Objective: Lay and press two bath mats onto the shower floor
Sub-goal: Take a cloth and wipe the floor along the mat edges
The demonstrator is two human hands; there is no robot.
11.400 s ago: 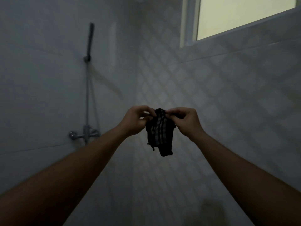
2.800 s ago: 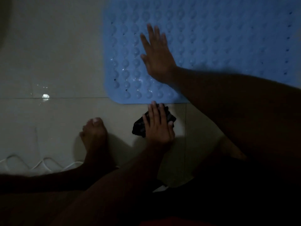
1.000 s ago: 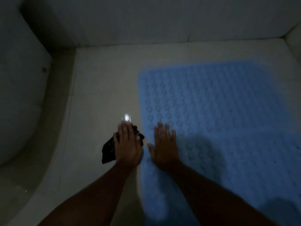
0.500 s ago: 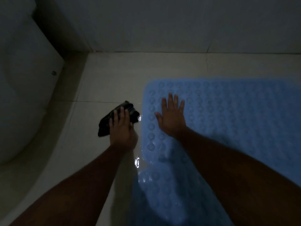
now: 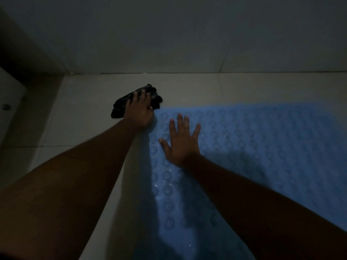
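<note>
A blue bath mat [image 5: 262, 147] with rows of round bumps lies flat on the pale tiled shower floor, filling the right and lower middle of the head view. My right hand [image 5: 181, 142] rests flat on it near its far left corner, fingers spread. My left hand [image 5: 139, 109] presses down on a dark crumpled cloth [image 5: 150, 94] on the bare floor just beyond that corner. The cloth sticks out past my fingers toward the wall. Only one mat is in view.
The tiled wall [image 5: 169, 34] meets the floor just past the cloth. A white curved fixture [image 5: 9, 102] sits at the far left edge. Bare floor tile [image 5: 84, 128] lies to the left of the mat.
Both hands have slid forward toward the wall. The left hand pushed the dark cloth along the mat's left edge to its far corner, and the right hand moved up the mat.
</note>
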